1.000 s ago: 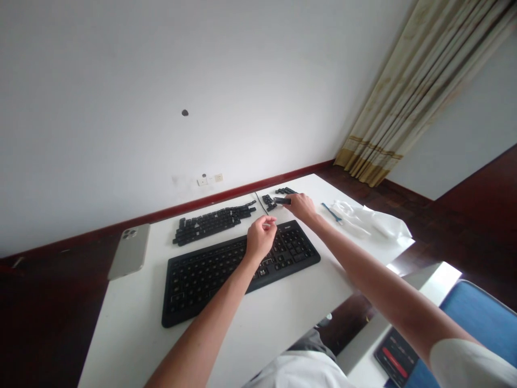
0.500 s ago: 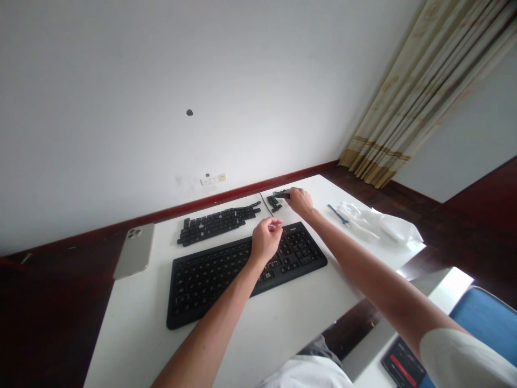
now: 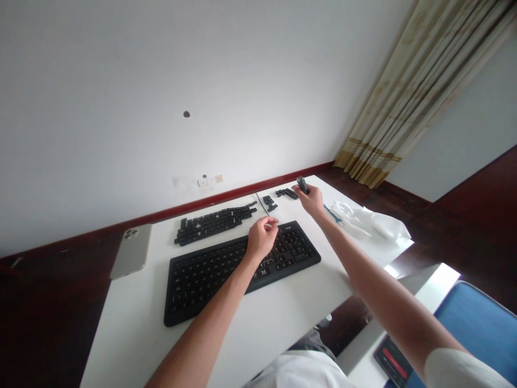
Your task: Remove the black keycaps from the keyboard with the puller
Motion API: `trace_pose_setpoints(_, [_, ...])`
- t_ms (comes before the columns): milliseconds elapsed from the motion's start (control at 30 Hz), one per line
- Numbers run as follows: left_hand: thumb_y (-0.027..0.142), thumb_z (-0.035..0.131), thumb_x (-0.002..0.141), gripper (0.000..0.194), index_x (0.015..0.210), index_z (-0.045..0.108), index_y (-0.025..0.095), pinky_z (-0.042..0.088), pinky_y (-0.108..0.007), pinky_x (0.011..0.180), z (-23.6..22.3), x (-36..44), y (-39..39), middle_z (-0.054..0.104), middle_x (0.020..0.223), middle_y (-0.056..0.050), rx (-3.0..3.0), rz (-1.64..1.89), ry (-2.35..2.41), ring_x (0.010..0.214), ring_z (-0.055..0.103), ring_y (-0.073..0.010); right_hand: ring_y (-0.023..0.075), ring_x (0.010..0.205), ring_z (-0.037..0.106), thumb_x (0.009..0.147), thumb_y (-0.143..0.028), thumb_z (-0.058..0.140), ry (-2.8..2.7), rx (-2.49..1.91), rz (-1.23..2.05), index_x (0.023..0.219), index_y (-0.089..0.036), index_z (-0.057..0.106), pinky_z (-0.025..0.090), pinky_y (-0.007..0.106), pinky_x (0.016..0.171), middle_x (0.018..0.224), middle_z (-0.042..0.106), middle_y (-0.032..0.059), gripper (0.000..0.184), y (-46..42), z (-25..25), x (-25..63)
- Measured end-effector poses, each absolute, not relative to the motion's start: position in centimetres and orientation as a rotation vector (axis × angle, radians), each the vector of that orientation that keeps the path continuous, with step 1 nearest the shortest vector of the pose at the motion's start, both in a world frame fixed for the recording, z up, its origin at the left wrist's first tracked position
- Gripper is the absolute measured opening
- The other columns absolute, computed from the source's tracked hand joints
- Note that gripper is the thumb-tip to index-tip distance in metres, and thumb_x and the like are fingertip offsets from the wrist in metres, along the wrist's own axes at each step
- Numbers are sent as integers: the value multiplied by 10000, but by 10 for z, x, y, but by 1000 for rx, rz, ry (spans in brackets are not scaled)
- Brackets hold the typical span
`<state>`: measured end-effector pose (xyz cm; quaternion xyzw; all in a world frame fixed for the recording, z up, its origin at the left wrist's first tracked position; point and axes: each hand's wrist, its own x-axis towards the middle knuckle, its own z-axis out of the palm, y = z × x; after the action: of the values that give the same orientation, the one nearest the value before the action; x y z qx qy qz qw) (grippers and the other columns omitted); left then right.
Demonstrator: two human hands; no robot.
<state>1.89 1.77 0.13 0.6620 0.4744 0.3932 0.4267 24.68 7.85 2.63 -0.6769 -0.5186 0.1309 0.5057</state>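
Observation:
A black keyboard (image 3: pixel 202 280) lies on the white table with many of its keycaps off. Above its upper edge is my left hand (image 3: pixel 262 236), fingers curled with thumb and forefinger pinched together; anything between them is too small to make out. My right hand (image 3: pixel 310 199), beyond the keyboard's far right corner, is closed around a short dark tool (image 3: pixel 302 185) whose dark end points up. Just left of that hand lies a small row of loose black keycaps (image 3: pixel 286 192), partly hidden by it. A second small cluster of keycaps (image 3: pixel 269 202) sits nearer the cable.
A large block of loose keycaps (image 3: pixel 214 223) lies behind the keyboard. At the table's left edge is a phone (image 3: pixel 131 250). A blue tool (image 3: pixel 332 213) and a white plastic bag (image 3: pixel 379 222) lie on the right. Another phone (image 3: pixel 393 360) rests lower right, near a blue seat (image 3: pixel 476 323).
My right hand has moved right with the dark tool, which has turned from lying flat to pointing up, uncovering keycaps. The left hand stays above the keyboard. The view has shifted slightly.

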Motion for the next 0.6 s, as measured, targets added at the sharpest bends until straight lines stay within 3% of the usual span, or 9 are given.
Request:
trace_pose_setpoints(133, [105, 618, 910, 196, 991, 767, 202, 549, -267, 785, 5, 12, 19, 768, 875, -18, 1833, 853, 1090, 792, 717, -164, 110, 516, 324, 840, -525, 737, -921, -1161, 777, 771, -189, 694, 287, 278, 505, 549, 360, -65, 346, 42, 31, 232])
trace_pose_setpoints(267, [120, 643, 896, 191, 994, 782, 207, 549, -276, 781, 9, 4, 21, 747, 892, -23, 2068, 717, 946, 802, 698, -173, 95, 528, 287, 847, -422, 756, -704, -820, 1075, 656, -216, 534, 302, 237, 483, 596, 294, -71, 358, 7, 32, 210])
trace_pose_setpoints(400, [166, 705, 876, 162, 990, 805, 223, 548, -303, 822, 10, 4, 18, 742, 928, -37, 2247, 670, 897, 857, 691, -198, 98, 521, 212, 876, -371, 738, -582, -712, 1223, 618, -221, 411, 292, 225, 464, 593, 232, -77, 443, -16, 25, 190])
trace_pose_setpoints(533, [211, 749, 862, 79, 896, 818, 226, 521, -378, 960, 12, 9, 12, 749, 861, -32, 2433, 613, 830, 854, 685, -225, 105, 521, 213, 897, -395, 721, -591, -710, 1284, 606, -225, 379, 288, 227, 460, 575, 217, -73, 480, -23, 14, 176])
trace_pose_setpoints(600, [209, 744, 863, 85, 881, 826, 222, 517, -380, 952, 13, 11, 10, 750, 831, -28, 2445, 592, 841, 827, 678, -226, 105, 522, 224, 902, -401, 720, -610, -713, 1294, 606, -224, 379, 292, 227, 463, 572, 221, -71, 486, -23, 11, 173])
